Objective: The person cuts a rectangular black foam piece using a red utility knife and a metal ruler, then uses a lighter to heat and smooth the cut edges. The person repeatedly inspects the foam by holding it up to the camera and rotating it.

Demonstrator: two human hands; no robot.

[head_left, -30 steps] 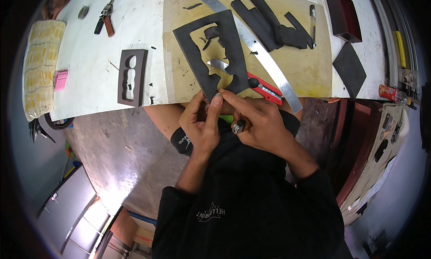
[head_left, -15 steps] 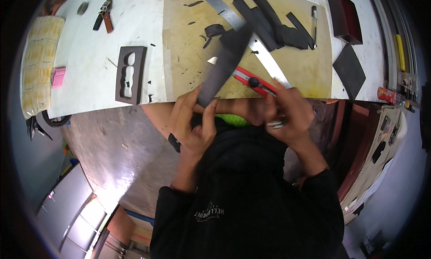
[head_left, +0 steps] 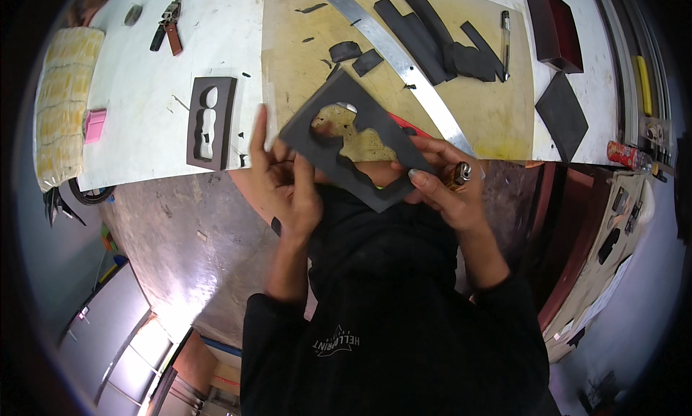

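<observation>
A dark grey foam insert (head_left: 375, 139) with a wavy cutout is held tilted over the table's near edge. My right hand (head_left: 454, 182) grips its right corner between thumb and fingers. Beside the opposite corner is my left hand (head_left: 288, 189), its fingers spread and the index stretched out; whether it touches the foam I cannot tell. Through the cutout the tan cutting mat (head_left: 497, 128) shows. A red cutter (head_left: 417, 128) lies partly hidden behind the foam, next to a curved-looking steel ruler (head_left: 431, 99).
Dark foam offcuts (head_left: 422, 48) and a pen (head_left: 505, 45) lie on the mat. Another foam insert (head_left: 210, 124) rests at left, near a pink block (head_left: 94, 126) and pliers-like tool (head_left: 171, 27). At right are a dark red box (head_left: 555, 30) and a flat black piece (head_left: 562, 117).
The foam insert, seen edge-on before, is turned so its cutout faces up. My right hand has left the red cutter and taken the foam; my left hand has let go of it.
</observation>
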